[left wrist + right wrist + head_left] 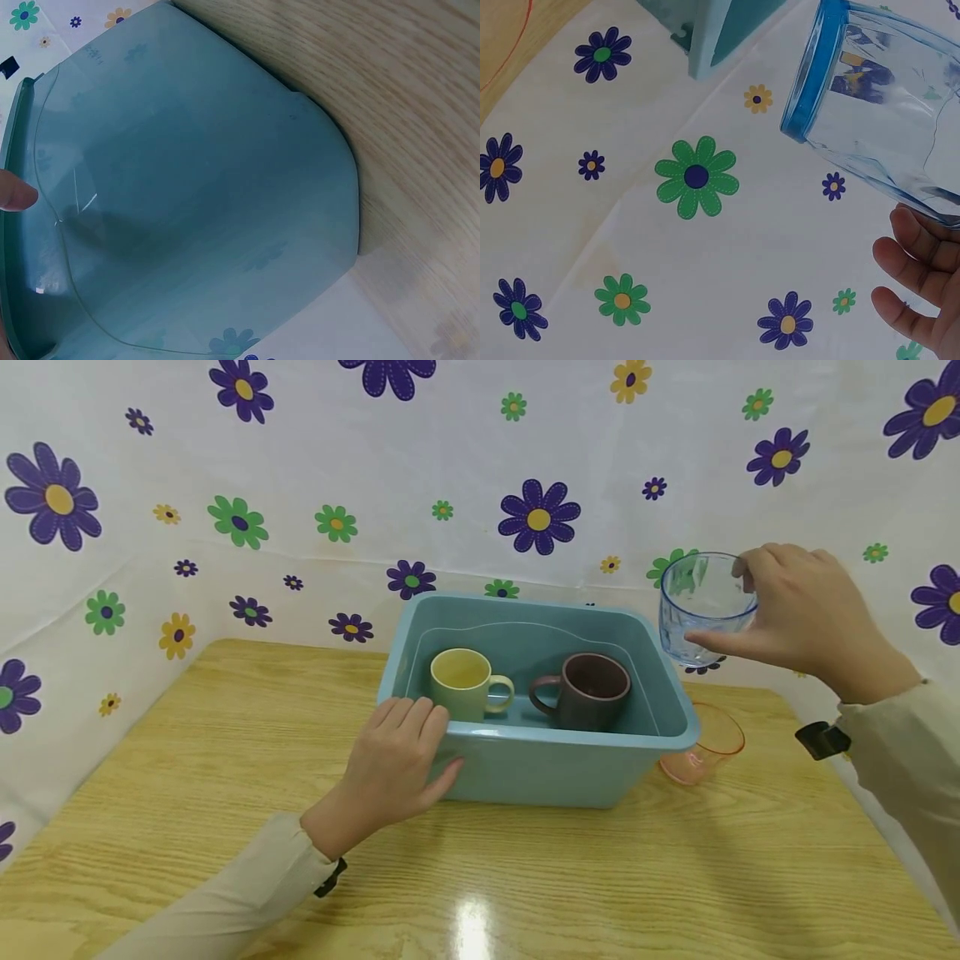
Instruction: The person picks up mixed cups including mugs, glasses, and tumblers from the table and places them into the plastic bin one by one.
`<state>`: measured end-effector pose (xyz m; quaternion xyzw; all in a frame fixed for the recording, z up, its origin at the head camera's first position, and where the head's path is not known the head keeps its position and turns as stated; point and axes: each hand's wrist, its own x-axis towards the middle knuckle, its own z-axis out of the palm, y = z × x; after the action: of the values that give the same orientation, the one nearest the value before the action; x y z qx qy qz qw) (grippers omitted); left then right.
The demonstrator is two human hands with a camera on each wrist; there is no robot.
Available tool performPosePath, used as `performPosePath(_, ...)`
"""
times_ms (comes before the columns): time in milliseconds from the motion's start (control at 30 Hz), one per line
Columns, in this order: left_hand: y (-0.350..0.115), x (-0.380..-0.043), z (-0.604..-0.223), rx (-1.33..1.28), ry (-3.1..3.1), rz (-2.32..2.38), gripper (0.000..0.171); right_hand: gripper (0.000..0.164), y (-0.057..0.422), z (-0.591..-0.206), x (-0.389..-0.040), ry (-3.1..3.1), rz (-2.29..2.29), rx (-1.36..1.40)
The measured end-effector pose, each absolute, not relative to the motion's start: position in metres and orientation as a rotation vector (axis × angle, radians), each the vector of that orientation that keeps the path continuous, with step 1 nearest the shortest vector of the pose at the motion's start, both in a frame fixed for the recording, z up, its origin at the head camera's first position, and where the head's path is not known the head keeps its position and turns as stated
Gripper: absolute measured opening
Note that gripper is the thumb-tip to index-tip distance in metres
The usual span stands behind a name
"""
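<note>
A blue-green plastic bin (540, 770) stands on the table, and my left hand (390, 760) grips its front rim near the left corner, fingers over the edge and thumb on the outer wall. Inside it are a pale yellow mug (459, 697) and a dark brown mug (588, 703), both upright with handles facing each other. Raised to the right of the bin, my right hand (806, 610) holds a clear glass with a blue rim (678, 625) between thumb and fingers. The right wrist view shows this glass (885, 105) beside the fingers (911, 277).
An orange-tinted clear glass (684, 767) stands on the table at the bin's right side, partly hidden behind it. The wood-grain table (247, 760) extends to both sides and in front. A white flower-print sheet (450, 468) hangs behind.
</note>
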<state>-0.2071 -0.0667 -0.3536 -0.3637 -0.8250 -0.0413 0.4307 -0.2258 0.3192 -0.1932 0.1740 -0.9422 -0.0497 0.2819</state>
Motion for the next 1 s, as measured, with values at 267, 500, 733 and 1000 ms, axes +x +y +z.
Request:
performPosePath(267, -0.067, -0.208, -0.355, -0.915, -2.055, -0.102, 0.045, 0.077, 0.302, -0.189, -0.230, -2.536, -0.148, 0.505)
performPosePath(500, -0.068, -0.207, -0.354, -0.910, -2.063, -0.109, 0.046, 0.080, 0.288, -0.184, -0.235, -2.580, -0.174, 0.508)
performPosePath(733, -0.068, -0.207, -0.354, -0.904, -2.068, -0.104, 0.047, 0.084, 0.273, -0.180, -0.242, -2.592, -0.215, 0.544)
performPosePath(1000, -0.068, -0.205, -0.353, -0.903, -2.079, -0.108, 0.045, 0.085, 0.251, -0.179, -0.248, -2.601, -0.208, 0.616)
